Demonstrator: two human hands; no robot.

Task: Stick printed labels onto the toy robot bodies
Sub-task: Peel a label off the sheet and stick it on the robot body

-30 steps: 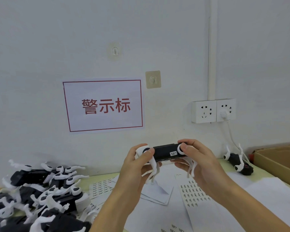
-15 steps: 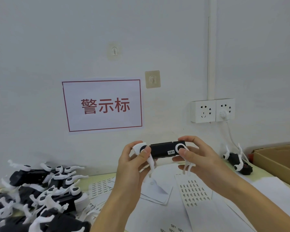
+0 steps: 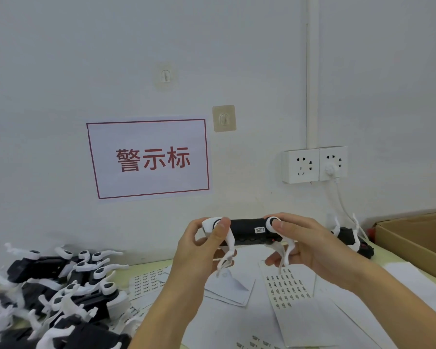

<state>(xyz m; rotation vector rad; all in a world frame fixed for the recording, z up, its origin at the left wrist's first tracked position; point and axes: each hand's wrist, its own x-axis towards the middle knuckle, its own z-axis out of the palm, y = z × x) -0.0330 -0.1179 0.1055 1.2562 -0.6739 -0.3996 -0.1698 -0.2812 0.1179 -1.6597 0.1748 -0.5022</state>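
Observation:
A black toy robot body [image 3: 246,231] with white legs is held level in the air in front of the wall. My left hand [image 3: 202,244] grips its left end, thumb on the white leg joint. My right hand [image 3: 302,241] grips its right end, thumb on the other white joint. A small white printed label [image 3: 259,229] sits on the black body near the right end. Label sheets [image 3: 288,287] lie on the table below. A pile of black and white robot bodies [image 3: 56,295] lies at the left.
Another robot body [image 3: 350,238] lies by the wall at the right, beside a cardboard box [image 3: 418,244]. Wall sockets [image 3: 314,165] with a white cable plugged in hang above it. A red-framed sign [image 3: 149,158] is on the wall. White papers [image 3: 229,288] cover the table.
Both hands have shifted the robot body slightly and turned it a little, so the label faces the camera more squarely. Both grips stay the same.

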